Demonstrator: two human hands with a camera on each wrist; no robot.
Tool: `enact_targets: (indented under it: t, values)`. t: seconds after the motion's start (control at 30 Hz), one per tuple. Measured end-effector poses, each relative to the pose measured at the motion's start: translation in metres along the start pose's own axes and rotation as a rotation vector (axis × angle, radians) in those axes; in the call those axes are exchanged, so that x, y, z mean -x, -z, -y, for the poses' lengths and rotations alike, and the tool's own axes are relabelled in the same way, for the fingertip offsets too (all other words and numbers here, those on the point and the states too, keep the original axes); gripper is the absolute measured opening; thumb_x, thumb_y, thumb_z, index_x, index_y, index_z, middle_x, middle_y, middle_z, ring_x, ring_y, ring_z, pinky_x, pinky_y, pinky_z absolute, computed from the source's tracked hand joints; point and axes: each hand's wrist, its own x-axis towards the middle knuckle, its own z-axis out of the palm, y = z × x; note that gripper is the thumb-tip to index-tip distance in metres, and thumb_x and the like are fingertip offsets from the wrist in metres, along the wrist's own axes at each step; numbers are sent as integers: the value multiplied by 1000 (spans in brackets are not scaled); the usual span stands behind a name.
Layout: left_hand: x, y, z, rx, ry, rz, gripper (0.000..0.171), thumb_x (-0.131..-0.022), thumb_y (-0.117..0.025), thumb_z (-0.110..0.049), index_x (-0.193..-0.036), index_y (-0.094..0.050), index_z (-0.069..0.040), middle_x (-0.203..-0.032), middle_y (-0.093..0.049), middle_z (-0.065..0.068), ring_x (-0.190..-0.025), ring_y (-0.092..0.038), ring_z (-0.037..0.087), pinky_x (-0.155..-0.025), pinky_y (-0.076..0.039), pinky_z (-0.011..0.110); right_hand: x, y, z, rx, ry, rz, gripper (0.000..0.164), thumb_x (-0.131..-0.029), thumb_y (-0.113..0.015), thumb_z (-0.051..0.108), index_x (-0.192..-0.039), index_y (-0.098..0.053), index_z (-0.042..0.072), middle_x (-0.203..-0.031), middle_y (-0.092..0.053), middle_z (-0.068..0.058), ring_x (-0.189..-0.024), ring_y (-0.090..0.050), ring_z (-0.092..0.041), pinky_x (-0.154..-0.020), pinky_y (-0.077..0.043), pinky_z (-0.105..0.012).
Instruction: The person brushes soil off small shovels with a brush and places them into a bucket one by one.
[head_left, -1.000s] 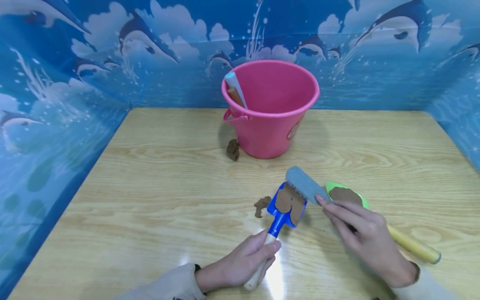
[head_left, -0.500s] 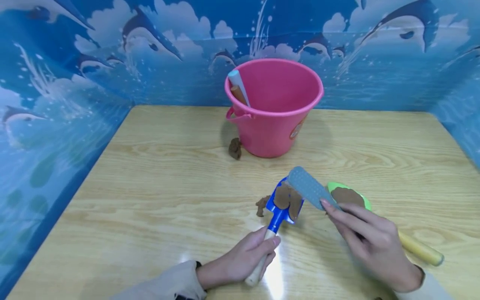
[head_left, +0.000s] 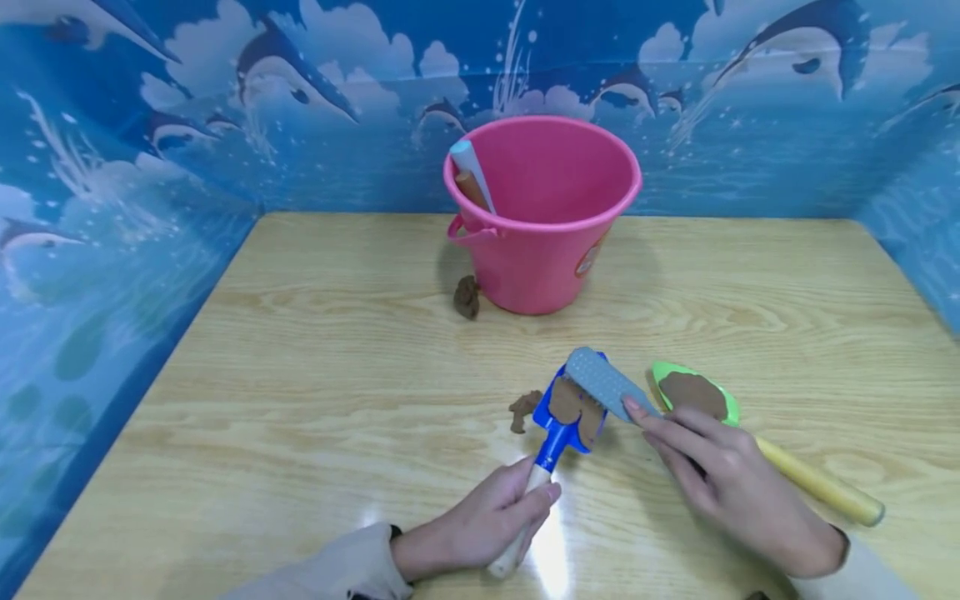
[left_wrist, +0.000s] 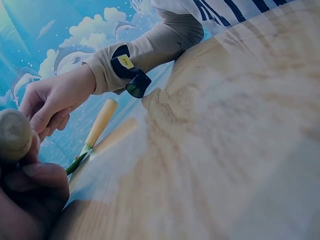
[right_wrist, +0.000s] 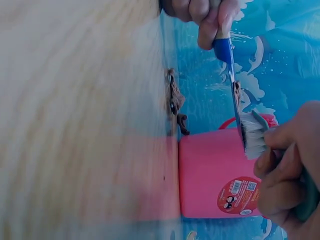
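My left hand [head_left: 491,517] grips the pale wooden handle of a small blue shovel [head_left: 551,448], tilted above the table. Brown clay-like lumps [head_left: 566,402] lie on its blade. In my right hand [head_left: 731,483] I hold a grey-blue brush [head_left: 603,379], whose head overlaps the far right part of the blade. The right wrist view shows the brush's white bristles [right_wrist: 253,135] against the blade. Beside the right hand lies a green shovel [head_left: 731,407] with a yellow handle and a brown mass [head_left: 690,393] in it.
A pink bucket [head_left: 536,267] stands at the back, with a light-blue handle [head_left: 471,167] and a brown one [head_left: 470,190] sticking out. Brown lumps lie by its base [head_left: 467,297] and left of the blue shovel [head_left: 522,410]. Blue dolphin-print sheeting [head_left: 337,150] surrounds the wooden table [head_left: 315,350].
The brush head lifted a little to the far side of the blade, then came back down over it. The left hand keeps its grip on the blue shovel, nearly still.
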Motion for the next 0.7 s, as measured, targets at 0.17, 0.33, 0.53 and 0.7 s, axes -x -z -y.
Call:
enact_targets:
  t: [0.17, 0.33, 0.53, 0.7]
  values:
    - [-3, 1, 0, 77, 38, -38, 28, -104, -40, -20, -89, -41, 3, -55, -43, -4, -40, -43, 2, -36, -36, 17, 4, 1, 5, -1, 7, 83, 40, -105, -38, 29, -125, -64, 7, -86, -57, 3, -66, -45, 0, -53, -37, -6]
    - [-6, 2, 0, 177, 49, -48, 29, -103, -38, -21, -92, -40, 5, -54, -43, -2, -41, -44, 5, -40, -36, 17, 5, 0, 7, -2, 44, 91, 38, -105, -38, 27, -125, -65, 8, -84, -56, 3, -63, -44, 1, -51, -34, -5]
    - [-4, 2, -1, 130, 63, -26, 27, -103, -39, -22, -89, -40, 1, -56, -44, -3, -42, -43, 4, -40, -36, 17, 5, 1, 7, 163, 24, 73, 43, -106, -33, 30, -120, -67, 10, -80, -54, -1, -52, -36, 1, -37, -31, -11]
    - [-3, 0, -2, 62, 37, -18, 25, -103, -39, -19, -88, -40, 0, -57, -43, -4, -42, -42, 2, -39, -35, 16, 3, 2, 6, 229, 9, 48, 42, -105, -33, 31, -121, -67, 12, -77, -52, -2, -50, -33, -2, -32, -29, -16]
